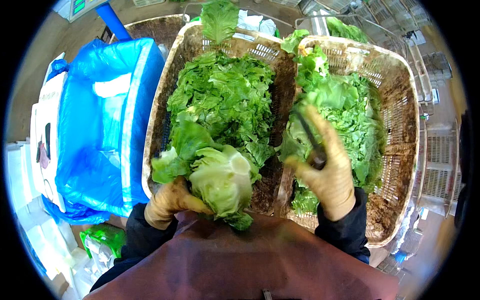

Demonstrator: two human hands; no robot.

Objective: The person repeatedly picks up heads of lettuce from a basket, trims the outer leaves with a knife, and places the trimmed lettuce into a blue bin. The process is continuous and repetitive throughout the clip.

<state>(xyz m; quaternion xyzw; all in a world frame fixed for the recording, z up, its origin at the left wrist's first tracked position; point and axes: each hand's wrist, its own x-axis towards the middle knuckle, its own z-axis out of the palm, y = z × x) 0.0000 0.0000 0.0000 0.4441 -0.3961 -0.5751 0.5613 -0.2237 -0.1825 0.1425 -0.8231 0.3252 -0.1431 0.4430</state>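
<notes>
A head of lettuce point(227, 172) rests in my gloved left hand point(172, 202), its pale cut stem end facing up and right. The fingers wrap round its lower left side, and loose outer leaves spread from it. My gloved right hand point(327, 170), smeared by motion, is closed round a slender dark knife point(309, 132) over the right crate. A blurred green leaf point(294, 137) is beside the knife; I cannot tell whether the hand also holds it. Below the hands, lettuce leaves point(225, 90) fill the left crate and more lettuce leaves point(360, 115) lie in the right one.
Two dirty cream plastic crates, a left crate point(162, 100) and a right crate point(402, 120), stand side by side before me. Left of them is a bin lined with blue plastic point(90, 145). A green stool point(107, 237) stands lower left. Stacked crates point(440, 155) are at far right.
</notes>
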